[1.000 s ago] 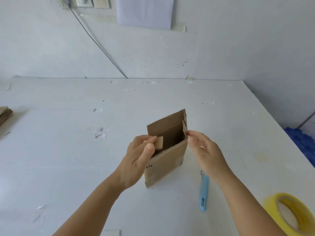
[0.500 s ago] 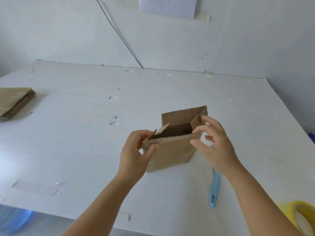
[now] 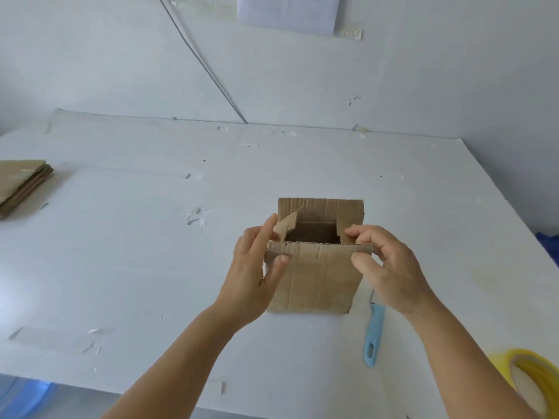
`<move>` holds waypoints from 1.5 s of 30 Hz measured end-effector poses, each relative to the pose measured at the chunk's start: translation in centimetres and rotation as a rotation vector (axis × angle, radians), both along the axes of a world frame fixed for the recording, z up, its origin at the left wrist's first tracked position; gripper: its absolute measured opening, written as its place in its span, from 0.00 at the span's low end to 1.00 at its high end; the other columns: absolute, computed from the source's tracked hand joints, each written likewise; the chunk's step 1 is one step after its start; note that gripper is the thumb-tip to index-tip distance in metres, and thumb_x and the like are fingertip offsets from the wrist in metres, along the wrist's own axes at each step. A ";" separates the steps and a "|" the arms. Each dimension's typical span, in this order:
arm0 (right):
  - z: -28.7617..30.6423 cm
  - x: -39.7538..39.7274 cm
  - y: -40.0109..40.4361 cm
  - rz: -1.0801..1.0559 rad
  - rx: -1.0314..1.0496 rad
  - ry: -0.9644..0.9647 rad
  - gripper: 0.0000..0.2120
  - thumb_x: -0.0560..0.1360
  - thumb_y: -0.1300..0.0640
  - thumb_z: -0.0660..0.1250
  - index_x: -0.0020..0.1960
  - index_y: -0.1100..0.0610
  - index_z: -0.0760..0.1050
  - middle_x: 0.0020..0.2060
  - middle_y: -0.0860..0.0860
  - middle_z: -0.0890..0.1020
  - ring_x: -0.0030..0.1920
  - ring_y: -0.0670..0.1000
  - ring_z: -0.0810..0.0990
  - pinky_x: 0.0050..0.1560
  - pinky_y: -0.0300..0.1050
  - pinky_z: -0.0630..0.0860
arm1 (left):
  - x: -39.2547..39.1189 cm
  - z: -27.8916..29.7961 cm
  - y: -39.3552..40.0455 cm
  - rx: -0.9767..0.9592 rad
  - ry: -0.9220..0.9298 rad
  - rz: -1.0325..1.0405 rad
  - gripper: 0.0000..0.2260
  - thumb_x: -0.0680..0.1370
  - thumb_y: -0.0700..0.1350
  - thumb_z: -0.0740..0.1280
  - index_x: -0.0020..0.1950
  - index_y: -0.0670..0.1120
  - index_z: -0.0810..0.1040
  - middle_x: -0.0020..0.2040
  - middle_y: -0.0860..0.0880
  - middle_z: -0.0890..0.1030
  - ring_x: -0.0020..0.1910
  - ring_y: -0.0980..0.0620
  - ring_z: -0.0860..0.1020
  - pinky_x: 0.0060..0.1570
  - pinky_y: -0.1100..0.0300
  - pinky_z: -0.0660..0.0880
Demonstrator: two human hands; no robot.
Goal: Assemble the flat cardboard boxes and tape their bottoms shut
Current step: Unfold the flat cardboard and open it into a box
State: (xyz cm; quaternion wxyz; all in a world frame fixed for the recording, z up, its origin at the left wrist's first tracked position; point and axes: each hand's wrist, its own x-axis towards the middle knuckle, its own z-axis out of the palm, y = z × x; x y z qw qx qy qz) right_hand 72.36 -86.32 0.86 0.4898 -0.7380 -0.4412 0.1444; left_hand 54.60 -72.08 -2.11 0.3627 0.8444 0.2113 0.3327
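Standing upright near the middle of the white table, a small brown cardboard box is held between two bare hands, its open end turned upward. The far flap is raised straight up, the near flap is bent toward the camera, and a dark hollow is seen between them. At the box's left side a small side flap is tilted inward over the opening, with a torn edge visible on it.

The left hand is placed against the left side of the box: the thumb is laid on the front of the near flap, while the fingers are extended upward together behind the small side flap, so that the left corner is pinched between thumb and fingers. The right hand is curled around the right corner: the thumb is pressed on the front of the near flap and the bent fingers are hooked over the top edge, pinching the right side flap there.

A light blue plastic-handled cutter is seen lying on the table just to the right of the box, partly hidden by the right wrist. A roll of yellow tape is cut off by the lower right edge. A stack of flat cardboard boxes is lying well apart at the table's left edge. A dark cable is run down the wall behind.
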 end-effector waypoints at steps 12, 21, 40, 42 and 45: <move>-2.1 -0.2 0.6 -0.187 0.125 -0.027 0.29 0.73 0.59 0.70 0.68 0.45 0.62 0.65 0.40 0.64 0.61 0.39 0.68 0.57 0.31 0.69 | 1.6 0.3 0.1 -0.138 -0.045 0.097 0.17 0.75 0.43 0.68 0.63 0.55 0.72 0.59 0.63 0.71 0.58 0.65 0.71 0.52 0.73 0.69; -2.5 0.3 0.9 -0.168 0.041 -0.209 0.07 0.74 0.56 0.68 0.52 0.50 0.79 0.53 0.41 0.75 0.60 0.44 0.71 0.58 0.28 0.65 | 2.2 0.6 0.7 0.002 0.027 0.009 0.13 0.77 0.41 0.66 0.56 0.57 0.78 0.55 0.61 0.74 0.61 0.63 0.66 0.58 0.72 0.64; -2.9 1.8 -0.7 -0.090 -0.088 -0.205 0.19 0.81 0.54 0.56 0.72 0.53 0.66 0.67 0.35 0.61 0.71 0.32 0.50 0.64 0.21 0.47 | 5.5 0.6 -0.1 0.553 0.453 -0.109 0.27 0.78 0.59 0.52 0.75 0.48 0.63 0.74 0.50 0.63 0.77 0.48 0.52 0.72 0.51 0.50; -2.9 1.7 -1.1 -0.103 -0.135 -0.166 0.22 0.82 0.52 0.54 0.75 0.51 0.59 0.73 0.38 0.57 0.73 0.34 0.47 0.69 0.28 0.47 | 6.2 0.8 -0.7 0.573 0.490 -0.129 0.28 0.78 0.58 0.51 0.76 0.47 0.58 0.77 0.47 0.58 0.77 0.48 0.51 0.72 0.55 0.51; -3.0 1.3 -2.4 -0.144 -0.180 -0.075 0.26 0.82 0.49 0.52 0.77 0.49 0.48 0.77 0.42 0.50 0.75 0.38 0.47 0.74 0.39 0.50 | 6.9 0.4 -1.5 0.540 0.516 -0.140 0.27 0.80 0.55 0.52 0.78 0.49 0.53 0.78 0.45 0.52 0.77 0.47 0.48 0.71 0.55 0.53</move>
